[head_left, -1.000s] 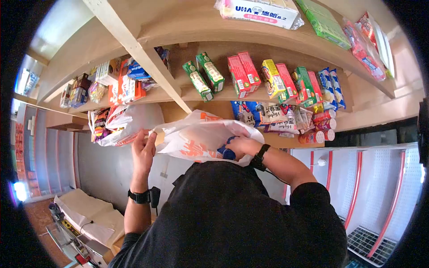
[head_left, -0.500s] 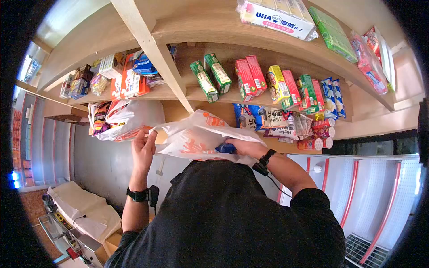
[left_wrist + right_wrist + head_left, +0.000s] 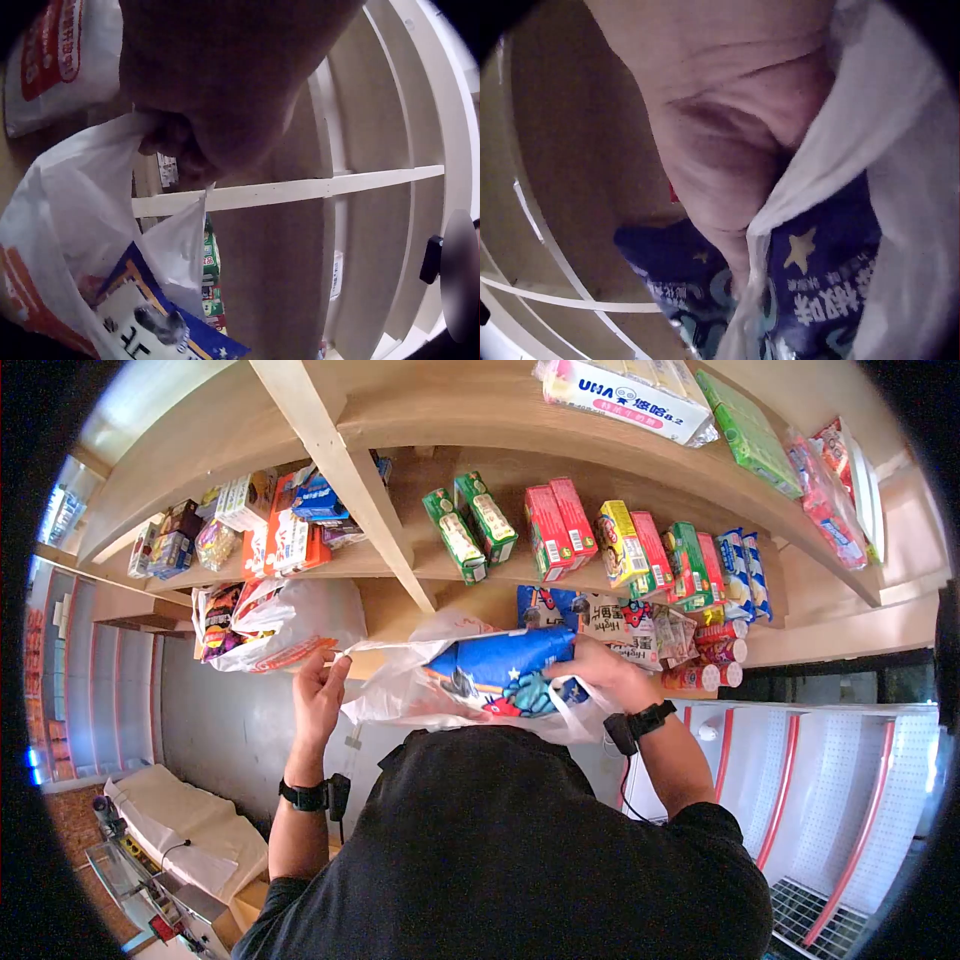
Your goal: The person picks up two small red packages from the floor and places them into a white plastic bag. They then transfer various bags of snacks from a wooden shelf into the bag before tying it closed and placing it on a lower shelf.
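My left hand [image 3: 320, 695] pinches the edge of a white plastic shopping bag [image 3: 385, 695] with orange print, held up in front of the body. A blue snack bag [image 3: 512, 660] with a star and cartoon pictures lies across the bag's mouth, largely above its rim. Its right end is gripped by my right hand [image 3: 612, 672]. In the right wrist view a strip of white plastic [image 3: 757, 270] crosses in front of the fingers and the snack bag [image 3: 821, 262]. From the left wrist, a blue-edged corner of the packet [image 3: 146, 315] shows in the bag opening.
Left of the upright post [image 3: 335, 460], another filled white bag [image 3: 310, 620] sits on the lower shelf. Snack bags [image 3: 605, 622] and red canisters [image 3: 705, 675] occupy that shelf's right side. Green boxes [image 3: 485, 518] and red boxes [image 3: 550, 532] line the shelf above.
My right hand has come up and rightward from inside the shopping bag, bringing the blue snack bag into view at its mouth. The left hand keeps its hold on the edge.
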`<action>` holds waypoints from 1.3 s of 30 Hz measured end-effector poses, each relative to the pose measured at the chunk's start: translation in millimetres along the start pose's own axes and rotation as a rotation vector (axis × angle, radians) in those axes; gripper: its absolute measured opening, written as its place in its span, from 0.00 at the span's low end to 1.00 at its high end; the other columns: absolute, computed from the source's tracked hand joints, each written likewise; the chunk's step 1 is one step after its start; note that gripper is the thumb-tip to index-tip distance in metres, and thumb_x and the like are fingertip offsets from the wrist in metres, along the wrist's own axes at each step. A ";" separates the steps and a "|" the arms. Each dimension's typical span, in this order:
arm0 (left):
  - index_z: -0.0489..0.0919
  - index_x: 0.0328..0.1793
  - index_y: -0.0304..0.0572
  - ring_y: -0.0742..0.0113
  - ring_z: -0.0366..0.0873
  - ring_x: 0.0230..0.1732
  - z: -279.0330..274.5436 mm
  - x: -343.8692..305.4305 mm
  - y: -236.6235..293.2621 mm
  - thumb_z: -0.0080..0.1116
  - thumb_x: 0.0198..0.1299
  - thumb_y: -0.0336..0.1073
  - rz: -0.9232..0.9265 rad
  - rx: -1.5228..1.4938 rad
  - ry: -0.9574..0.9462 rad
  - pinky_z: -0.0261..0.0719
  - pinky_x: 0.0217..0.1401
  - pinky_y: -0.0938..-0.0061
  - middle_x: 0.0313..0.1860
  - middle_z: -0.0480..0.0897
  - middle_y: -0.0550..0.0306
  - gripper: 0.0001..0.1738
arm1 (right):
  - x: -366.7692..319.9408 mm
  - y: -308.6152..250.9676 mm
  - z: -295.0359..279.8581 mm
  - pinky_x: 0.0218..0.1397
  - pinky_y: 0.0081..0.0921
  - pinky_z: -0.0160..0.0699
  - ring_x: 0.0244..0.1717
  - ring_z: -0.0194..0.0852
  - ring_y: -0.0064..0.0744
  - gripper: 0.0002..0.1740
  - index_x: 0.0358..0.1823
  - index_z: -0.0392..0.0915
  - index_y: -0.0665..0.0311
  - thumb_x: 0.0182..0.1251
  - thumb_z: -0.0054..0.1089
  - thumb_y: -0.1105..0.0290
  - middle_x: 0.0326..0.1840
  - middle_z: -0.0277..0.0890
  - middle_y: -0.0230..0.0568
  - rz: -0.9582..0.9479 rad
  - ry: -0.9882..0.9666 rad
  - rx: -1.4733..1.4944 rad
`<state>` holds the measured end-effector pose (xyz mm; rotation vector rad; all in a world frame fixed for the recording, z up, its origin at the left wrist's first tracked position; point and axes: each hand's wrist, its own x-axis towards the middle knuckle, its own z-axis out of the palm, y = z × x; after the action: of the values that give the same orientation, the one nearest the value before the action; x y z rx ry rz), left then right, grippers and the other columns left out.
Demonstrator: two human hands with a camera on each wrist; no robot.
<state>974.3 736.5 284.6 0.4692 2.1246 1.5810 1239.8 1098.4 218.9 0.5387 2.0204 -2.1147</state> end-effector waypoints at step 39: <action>0.81 0.43 0.39 0.85 0.57 0.16 -95.5 -13.3 -66.2 0.60 0.73 0.39 -0.169 0.381 0.142 0.50 0.19 0.77 0.15 0.65 0.73 0.11 | 41.4 112.8 3.0 0.62 0.37 0.88 0.54 0.87 0.36 0.25 0.68 0.74 0.62 0.75 0.65 0.59 0.61 0.83 0.40 0.115 0.432 0.880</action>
<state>933.6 633.7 246.4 0.2923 2.5134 1.1499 1242.2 1092.8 98.9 1.2754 1.0253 -2.9223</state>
